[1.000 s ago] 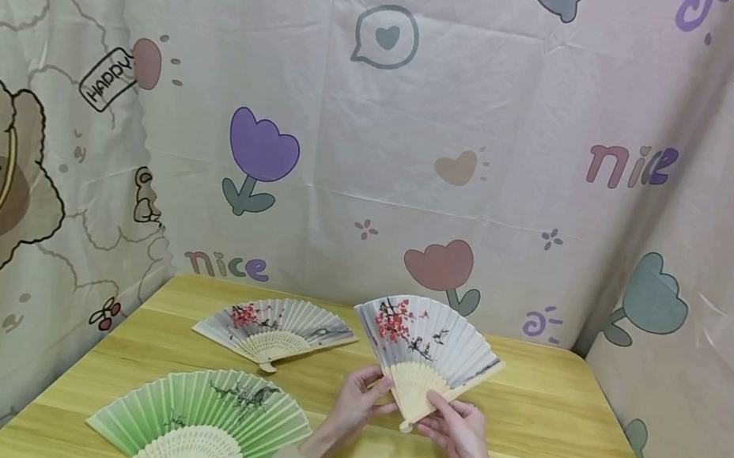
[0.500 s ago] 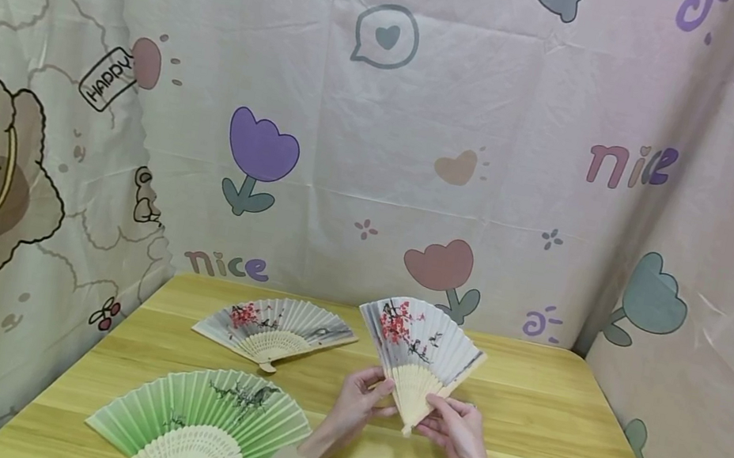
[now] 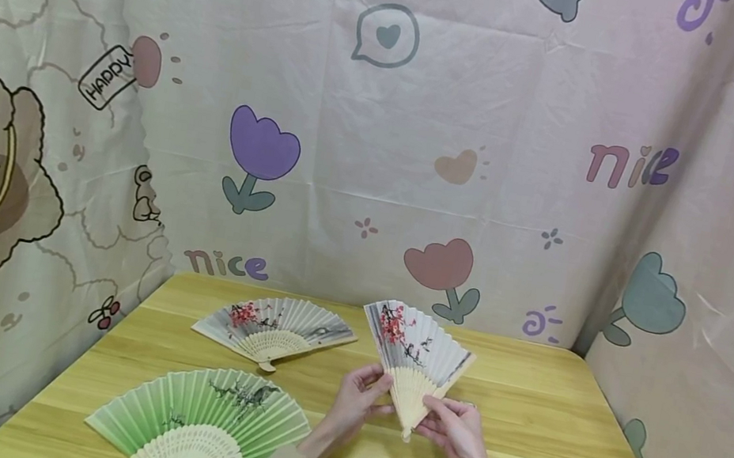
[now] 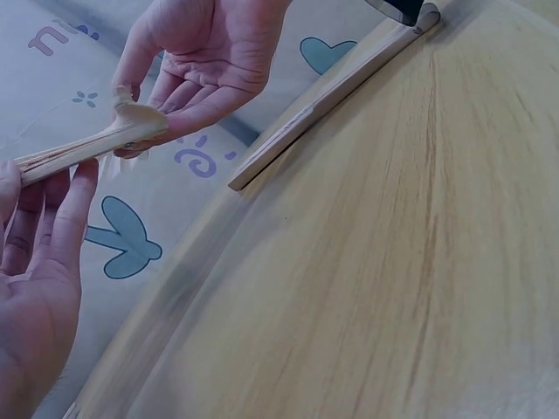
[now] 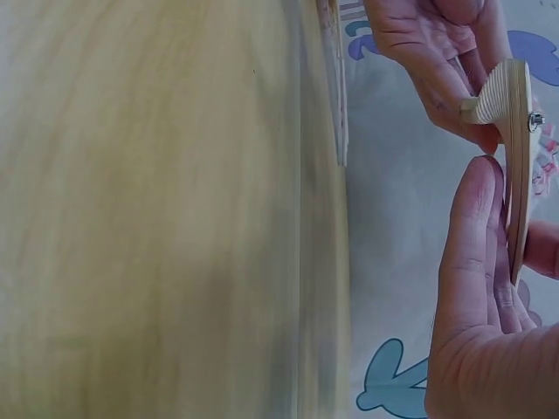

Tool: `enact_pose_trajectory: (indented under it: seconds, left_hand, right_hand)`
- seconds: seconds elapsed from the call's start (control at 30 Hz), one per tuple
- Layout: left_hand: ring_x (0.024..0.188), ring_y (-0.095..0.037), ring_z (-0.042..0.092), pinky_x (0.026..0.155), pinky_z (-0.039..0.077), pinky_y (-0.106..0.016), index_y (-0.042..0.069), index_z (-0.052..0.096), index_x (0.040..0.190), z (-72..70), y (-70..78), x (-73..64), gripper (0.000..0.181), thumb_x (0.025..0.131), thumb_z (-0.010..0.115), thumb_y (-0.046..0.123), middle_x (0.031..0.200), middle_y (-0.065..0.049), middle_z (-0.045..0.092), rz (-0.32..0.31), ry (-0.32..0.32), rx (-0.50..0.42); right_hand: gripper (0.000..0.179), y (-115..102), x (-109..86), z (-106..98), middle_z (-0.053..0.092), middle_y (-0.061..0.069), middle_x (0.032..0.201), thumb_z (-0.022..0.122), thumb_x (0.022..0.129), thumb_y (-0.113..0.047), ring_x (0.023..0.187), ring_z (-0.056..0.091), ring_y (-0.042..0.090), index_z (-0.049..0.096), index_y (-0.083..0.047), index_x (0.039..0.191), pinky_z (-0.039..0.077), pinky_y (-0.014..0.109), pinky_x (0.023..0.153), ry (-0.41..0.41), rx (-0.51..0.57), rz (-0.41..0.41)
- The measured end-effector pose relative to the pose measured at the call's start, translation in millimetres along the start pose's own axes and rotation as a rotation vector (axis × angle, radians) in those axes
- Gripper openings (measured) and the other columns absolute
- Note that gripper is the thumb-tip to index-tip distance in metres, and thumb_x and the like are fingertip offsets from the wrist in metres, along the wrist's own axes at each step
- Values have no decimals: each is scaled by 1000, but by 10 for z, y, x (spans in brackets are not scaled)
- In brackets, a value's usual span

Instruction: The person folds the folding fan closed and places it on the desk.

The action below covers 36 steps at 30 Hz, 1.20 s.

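Note:
A folding fan (image 3: 416, 365), whitish with red blossoms and dark birds, is held partly spread above the table. My left hand (image 3: 355, 405) pinches its pale ribs on the left side, thumb in front. On the right side my right hand (image 3: 458, 436) pinches the ribs close to the pivot. Seen in the left wrist view, the fan's ribs (image 4: 92, 150) run edge-on between both hands. A metal pivot pin (image 5: 536, 120) shows at the ribs' end in the right wrist view. The fan's leaf is mostly hidden in both wrist views.
A similar blossom fan (image 3: 278, 337) lies spread at the table's back left. Nearer, a green fan (image 3: 200, 419) lies spread at front left. The wooden table (image 3: 566, 429) meets a printed cloth backdrop (image 3: 368, 133) at the back and sides.
The held fan has become narrower, its right edge drawn in towards the left. Its top has dropped slightly. Both hands stay nearly in place; the two lying fans have not moved.

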<state>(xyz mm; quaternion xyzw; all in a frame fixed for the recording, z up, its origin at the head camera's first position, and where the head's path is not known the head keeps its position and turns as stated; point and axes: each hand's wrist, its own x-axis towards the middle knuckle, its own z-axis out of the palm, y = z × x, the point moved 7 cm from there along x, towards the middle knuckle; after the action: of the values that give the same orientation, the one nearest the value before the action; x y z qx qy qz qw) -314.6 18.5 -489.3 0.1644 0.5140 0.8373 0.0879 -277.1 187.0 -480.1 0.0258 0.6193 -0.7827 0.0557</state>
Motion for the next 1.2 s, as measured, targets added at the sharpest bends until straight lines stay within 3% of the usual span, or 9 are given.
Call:
enact_pose_trajectory:
  seconds: [0.37,0.63,0.9,1.2]
  left_hand:
    - [91,-10,69,82,68,-33,5,67,107,-41,-15,9,11,97,65,8,97,5,69,-19,28,-11]
    - [92,-10,71,81,68,-30,-18,54,124,-39,-21,5,37,97,63,6,102,2,71,-43,35,19]
    - [95,-11,71,86,66,-34,-18,52,127,-18,-14,2,42,98,64,9,107,0,70,-17,5,19]
    - [96,-11,70,86,66,-37,-19,51,127,-10,-31,0,45,98,64,13,106,2,69,-18,-5,4]
  right_hand:
    - [11,-14,-16,42,76,1,78,69,92,-6,71,74,13,75,-11,84,68,29,77,-12,-31,23]
    - [11,-19,-23,48,76,2,74,66,95,-8,67,73,11,75,-5,91,68,25,70,-25,-63,30]
    - [13,-44,-39,50,76,3,75,68,93,-7,66,73,12,74,3,96,68,25,69,-6,-103,15]
    - [30,-27,-26,45,77,5,77,70,94,-11,66,73,12,68,15,110,68,25,67,6,-169,17]
